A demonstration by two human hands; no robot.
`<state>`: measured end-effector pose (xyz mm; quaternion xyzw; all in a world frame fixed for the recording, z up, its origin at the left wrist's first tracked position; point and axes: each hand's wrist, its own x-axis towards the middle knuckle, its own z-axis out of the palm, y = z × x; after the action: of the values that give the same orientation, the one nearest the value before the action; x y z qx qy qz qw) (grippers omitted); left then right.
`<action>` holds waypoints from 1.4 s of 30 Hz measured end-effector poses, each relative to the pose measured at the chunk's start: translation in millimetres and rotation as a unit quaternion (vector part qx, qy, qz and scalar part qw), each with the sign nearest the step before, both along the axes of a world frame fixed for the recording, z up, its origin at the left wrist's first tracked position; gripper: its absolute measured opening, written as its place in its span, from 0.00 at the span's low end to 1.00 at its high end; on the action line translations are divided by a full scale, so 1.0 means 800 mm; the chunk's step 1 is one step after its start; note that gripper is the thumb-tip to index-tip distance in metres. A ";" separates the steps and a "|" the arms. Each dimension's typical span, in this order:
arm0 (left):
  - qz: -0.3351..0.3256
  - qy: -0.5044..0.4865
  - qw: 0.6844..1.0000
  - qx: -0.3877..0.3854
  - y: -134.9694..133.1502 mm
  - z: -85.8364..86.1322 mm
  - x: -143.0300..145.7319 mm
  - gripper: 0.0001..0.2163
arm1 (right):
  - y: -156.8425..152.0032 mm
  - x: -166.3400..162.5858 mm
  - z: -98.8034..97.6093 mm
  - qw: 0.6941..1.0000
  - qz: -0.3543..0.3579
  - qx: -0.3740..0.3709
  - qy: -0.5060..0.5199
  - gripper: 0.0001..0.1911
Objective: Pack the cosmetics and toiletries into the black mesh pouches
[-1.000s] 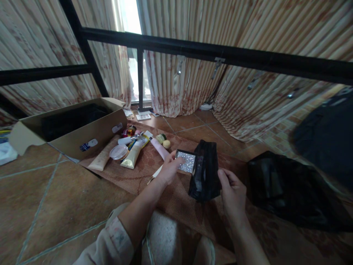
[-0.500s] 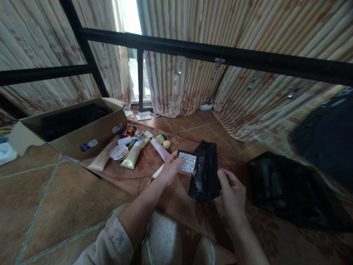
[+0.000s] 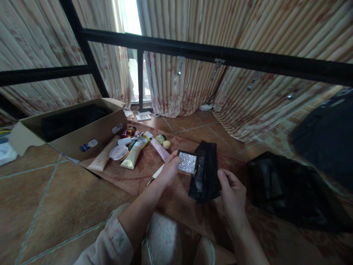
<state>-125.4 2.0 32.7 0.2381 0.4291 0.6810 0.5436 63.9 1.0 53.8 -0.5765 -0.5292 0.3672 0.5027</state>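
Observation:
My left hand [image 3: 170, 170] is closed on a flat square compact [image 3: 188, 162] with a silver glitter top and a dark rim. The compact's right edge is at the mouth of a black pouch [image 3: 208, 184]. With thumb and fingers pinched, my right hand [image 3: 233, 189] holds the pouch by its right side. Something pale shows dimly inside the pouch. Just beyond my left hand lie a pink tube [image 3: 159, 148] and a white stick with a gold tip [image 3: 156, 174]. A small green-lidded jar [image 3: 160, 138] and a round yellow item [image 3: 166, 144] sit near the tube.
An open cardboard box [image 3: 91, 132] with dark contents stands at the left. By it lie a beige tube [image 3: 104, 154], a clear round container [image 3: 118, 152] and a gold tube [image 3: 132, 156] on the brown mat [image 3: 129, 182]. A large black bag [image 3: 286, 191] rests at the right. Black metal rails [image 3: 193, 48] cross behind.
Almost nothing differs. The compact's glitter catches the light a little more brightly, and both hands keep their places.

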 end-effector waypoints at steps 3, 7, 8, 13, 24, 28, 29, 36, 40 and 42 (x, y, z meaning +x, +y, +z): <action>0.003 -0.012 1.000 0.001 0.000 0.000 0.000 0.13 | 0.000 0.000 -0.002 1.000 0.004 0.004 0.008 0.22; 0.001 -0.013 1.000 0.006 0.000 0.003 -0.001 0.15 | 0.000 0.000 0.000 1.000 0.003 0.004 0.012 0.22; -0.002 -0.013 1.000 0.005 0.000 0.003 -0.001 0.16 | 0.000 -0.001 0.001 1.000 0.002 0.003 0.010 0.22; 0.002 -0.027 1.000 0.002 0.001 0.006 -0.001 0.22 | -0.001 -0.001 0.004 1.000 0.001 0.001 0.002 0.22; 0.021 -0.028 0.999 0.030 0.003 0.003 -0.007 0.18 | 0.000 0.001 0.001 1.000 0.005 0.001 -0.007 0.23; 0.021 -0.009 0.999 0.047 0.004 0.002 -0.007 0.22 | 0.001 0.001 -0.001 1.000 -0.001 0.002 -0.017 0.23; 0.019 -0.006 0.999 0.048 0.004 0.001 -0.007 0.23 | 0.001 0.001 0.000 1.000 0.001 0.003 -0.013 0.23; 0.018 0.078 0.995 0.067 0.006 -0.010 -0.009 0.19 | -0.001 0.000 0.005 1.000 0.004 0.006 -0.023 0.22; 0.032 0.206 0.976 0.065 0.006 -0.014 -0.011 0.16 | 0.000 0.000 0.003 1.000 0.003 0.007 -0.014 0.23; 0.037 0.274 0.959 0.059 0.005 -0.014 -0.012 0.12 | 0.000 0.000 0.001 1.000 0.003 0.005 -0.011 0.23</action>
<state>-135.4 6.0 21.2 0.4312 0.5289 0.6336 0.3645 64.2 1.4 54.9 -0.5763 -0.5381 0.3598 0.4988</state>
